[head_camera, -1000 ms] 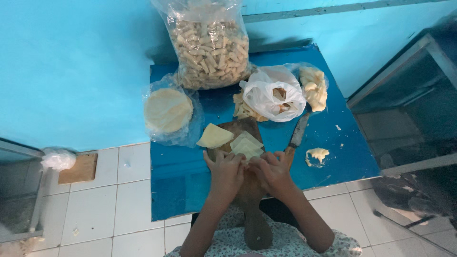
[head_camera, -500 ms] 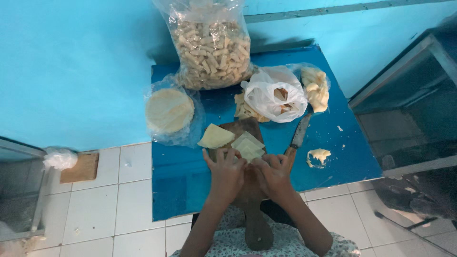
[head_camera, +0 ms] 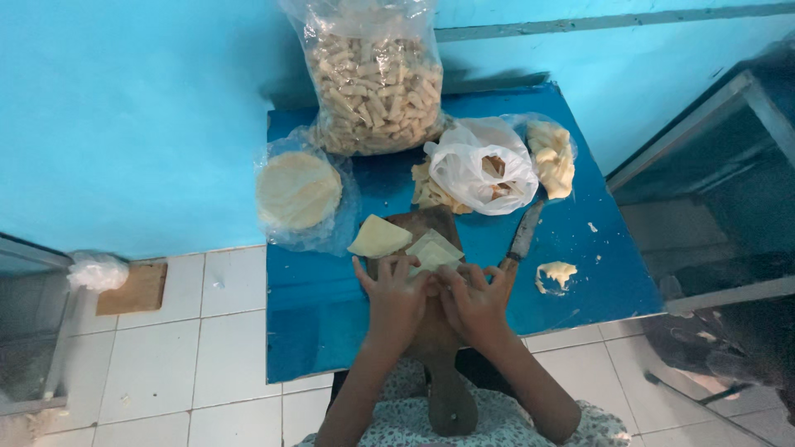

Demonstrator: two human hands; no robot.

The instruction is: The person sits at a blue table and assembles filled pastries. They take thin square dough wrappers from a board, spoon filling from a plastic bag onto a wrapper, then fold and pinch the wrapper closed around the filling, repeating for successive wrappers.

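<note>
Together, left hand [head_camera: 396,300] and right hand [head_camera: 474,301] pinch a dough wrapper [head_camera: 432,252], hiding its lower edge.

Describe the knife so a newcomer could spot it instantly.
Start at the blue table. Right of the wooden board, below the white plastic bag, lies the knife, slanted beside the right hand. It is the only metal blade among dough and bags.

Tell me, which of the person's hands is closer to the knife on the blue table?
Right. The right hand lies just beside the handle end of the knife; the left hand is farther off, beyond the right one.
</note>
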